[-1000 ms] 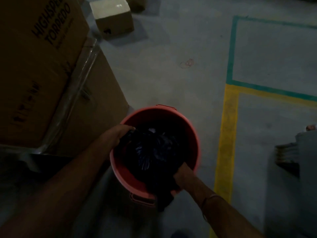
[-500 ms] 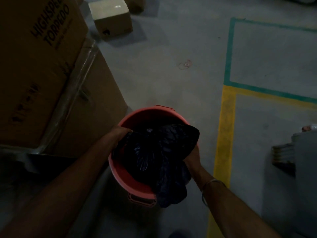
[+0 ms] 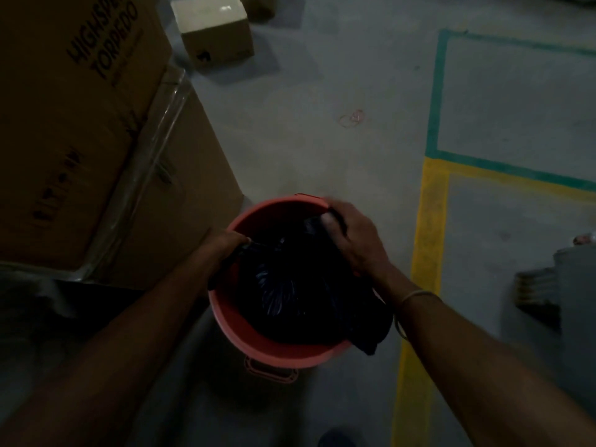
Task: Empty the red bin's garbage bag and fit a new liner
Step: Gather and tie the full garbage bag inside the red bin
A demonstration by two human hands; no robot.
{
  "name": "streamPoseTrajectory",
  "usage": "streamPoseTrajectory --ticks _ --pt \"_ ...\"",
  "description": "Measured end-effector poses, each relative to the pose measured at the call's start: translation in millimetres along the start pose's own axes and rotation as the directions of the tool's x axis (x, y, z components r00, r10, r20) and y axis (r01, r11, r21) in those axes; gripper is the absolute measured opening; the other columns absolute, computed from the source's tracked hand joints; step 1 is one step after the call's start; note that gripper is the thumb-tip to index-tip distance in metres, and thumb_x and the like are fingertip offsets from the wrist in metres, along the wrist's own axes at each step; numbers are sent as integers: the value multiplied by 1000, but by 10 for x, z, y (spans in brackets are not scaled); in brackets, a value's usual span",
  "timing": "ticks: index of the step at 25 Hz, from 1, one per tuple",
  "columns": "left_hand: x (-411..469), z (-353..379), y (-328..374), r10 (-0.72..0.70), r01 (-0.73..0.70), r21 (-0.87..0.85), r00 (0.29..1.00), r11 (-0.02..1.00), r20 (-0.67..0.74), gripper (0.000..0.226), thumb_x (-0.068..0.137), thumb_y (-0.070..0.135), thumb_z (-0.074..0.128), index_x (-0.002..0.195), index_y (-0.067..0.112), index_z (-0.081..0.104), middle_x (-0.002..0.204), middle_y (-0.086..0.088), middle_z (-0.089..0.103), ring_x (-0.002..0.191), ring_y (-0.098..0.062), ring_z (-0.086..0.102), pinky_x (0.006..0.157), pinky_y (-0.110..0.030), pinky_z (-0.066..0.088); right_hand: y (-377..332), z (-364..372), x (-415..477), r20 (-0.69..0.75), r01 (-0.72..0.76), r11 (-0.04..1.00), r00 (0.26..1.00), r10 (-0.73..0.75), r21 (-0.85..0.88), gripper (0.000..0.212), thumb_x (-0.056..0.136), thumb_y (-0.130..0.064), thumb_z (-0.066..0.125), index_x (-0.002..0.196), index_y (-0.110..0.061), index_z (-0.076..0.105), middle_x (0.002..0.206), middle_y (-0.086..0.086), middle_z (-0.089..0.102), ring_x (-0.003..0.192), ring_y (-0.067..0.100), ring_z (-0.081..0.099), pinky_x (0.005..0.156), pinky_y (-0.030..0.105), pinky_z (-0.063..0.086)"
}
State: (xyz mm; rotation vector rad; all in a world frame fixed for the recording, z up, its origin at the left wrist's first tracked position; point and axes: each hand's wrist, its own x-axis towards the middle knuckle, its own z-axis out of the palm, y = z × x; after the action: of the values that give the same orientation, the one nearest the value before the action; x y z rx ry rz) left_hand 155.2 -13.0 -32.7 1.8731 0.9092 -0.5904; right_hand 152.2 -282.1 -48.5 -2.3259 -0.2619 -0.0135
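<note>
Both hands grip a black garbage bag at the rim of a red bin on a dim grey floor.

The red bin [image 3: 280,350] stands upright at the frame's centre, mouth up toward the camera, one handle at its 6 o'clock side and another at 12 o'clock. The black garbage bag [image 3: 290,285] fills its inside; the bag's long axis cannot be told. A fold of it spills over the rim at about 4 o'clock. The left hand [image 3: 225,245] is at the rim's 9 o'clock, fingers curled tight onto the bag's edge. The right hand [image 3: 351,240] is at about 1 o'clock, fingers pressed together and pinching bag plastic. Stacked cardboard boxes [image 3: 80,124] stand at the bin's 10 o'clock; a small carton [image 3: 214,30] lies at 11 o'clock. Yellow floor tape [image 3: 425,253] runs at 3 o'clock.
</note>
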Motion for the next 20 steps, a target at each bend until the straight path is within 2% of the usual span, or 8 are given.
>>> streamPoseTrajectory --ticks 2,3,6,9,12,16,18,20 --pt "35 -7 1 16 -16 -17 1000 1000 -14 36 83 14 75 113 -7 69 100 -23 69 79 -29 62 76 -36 53 14 158 -13 380 144 969 923 -58 -202 34 93 -47 57 119 -25 61 118 0 62 109 15 59 94 26 47" --pt "46 -7 1 22 -23 -21 1000 1000 -21 37 83 13 75 113 -7 69 107 -25 69 83 -29 62 79 -36 52 43 272 -107 449 84 970 893 29 -228 29 91 -38 62 113 -19 60 112 4 61 104 22 60 88 30 48" --pt "92 22 -29 38 -38 -19 999 999 -20 29 83 10 74 108 -4 71 107 -22 70 79 -26 61 77 -32 49 15 608 -574 343 -386 919 856 387 -72 34 84 -15 67 114 -10 51 107 9 62 101 28 62 80 24 44" --pt "126 21 -68 43 -43 -11 999 999 -24 18 82 12 75 98 4 74 94 -17 71 72 -26 61 76 -31 49 -156 897 -796 508 -333 940 797 326 -81 21 89 -27 66 102 -11 66 104 9 70 103 26 65 83 20 42" --pt "158 -5 -91 76 -77 -5 997 997 -31 5 82 12 75 86 14 74 104 -19 71 82 -28 63 80 -32 51 -249 845 -713 541 -249 941 771 336 -230 46 100 -47 42 69 -16 55 75 7 60 85 33 63 74 34 44" --pt "236 6 -118 110 -110 26 994 994 -14 22 83 11 74 104 4 75 111 -19 71 90 -29 65 89 -35 53 -127 618 -544 253 -245 812 868 427 -529 32 91 -47 60 96 -15 61 100 10 60 100 33 60 80 40 45" --pt "256 22 -119 120 -120 22 993 993 -14 23 82 10 75 104 4 75 110 -20 72 89 -28 65 95 -39 54 -118 575 -475 246 -191 808 892 380 -557 58 81 -37 72 129 -16 48 120 10 50 106 31 55 81 41 47" --pt "252 15 -114 129 -129 21 991 991 -15 19 80 11 76 98 6 77 108 -18 72 91 -30 67 97 -41 54 -140 581 -370 335 -119 916 906 258 -383 79 82 -21 69 150 -19 27 127 12 41 99 32 55 75 42 51"
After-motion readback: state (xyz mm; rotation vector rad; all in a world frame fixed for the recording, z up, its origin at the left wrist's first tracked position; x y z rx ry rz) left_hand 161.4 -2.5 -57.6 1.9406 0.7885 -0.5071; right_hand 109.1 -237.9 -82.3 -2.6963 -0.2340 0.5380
